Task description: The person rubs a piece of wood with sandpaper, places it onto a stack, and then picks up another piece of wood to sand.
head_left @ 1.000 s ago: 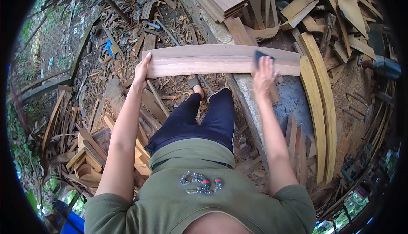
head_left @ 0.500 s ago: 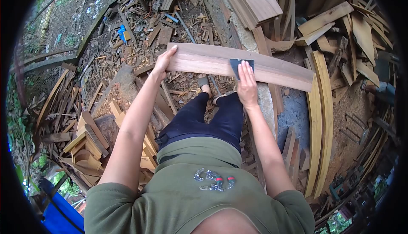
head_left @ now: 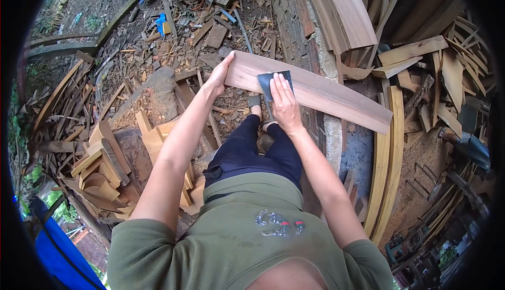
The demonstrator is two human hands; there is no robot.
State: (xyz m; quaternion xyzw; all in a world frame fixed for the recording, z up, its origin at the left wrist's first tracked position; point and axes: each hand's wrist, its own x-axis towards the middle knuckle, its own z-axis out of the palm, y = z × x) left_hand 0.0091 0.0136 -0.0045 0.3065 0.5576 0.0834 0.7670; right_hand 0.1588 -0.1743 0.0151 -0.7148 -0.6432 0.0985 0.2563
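A curved wooden board (head_left: 336, 98) spans the view in front of my body, tilted down to the right. My left hand (head_left: 218, 77) grips its left end, thumb at the top corner. On the board's upper face lies a dark sheet of sandpaper (head_left: 267, 82), left of the middle. My right hand (head_left: 284, 106) holds this sheet flat against the wood, fingers stretched together over it. The underside of the board and the fingers beneath it are hidden.
Curved planks (head_left: 347, 13) are stacked at the upper right, beside a low wall. Two long yellowish boards (head_left: 385, 169) lie on the right. Offcuts (head_left: 102, 171) are heaped at the left. Wood scraps litter the ground ahead, near a blue piece (head_left: 160, 24).
My right hand has slid the sandpaper left along the board, towards my left hand. The board's right end has dipped lower, and the view has shifted a little.
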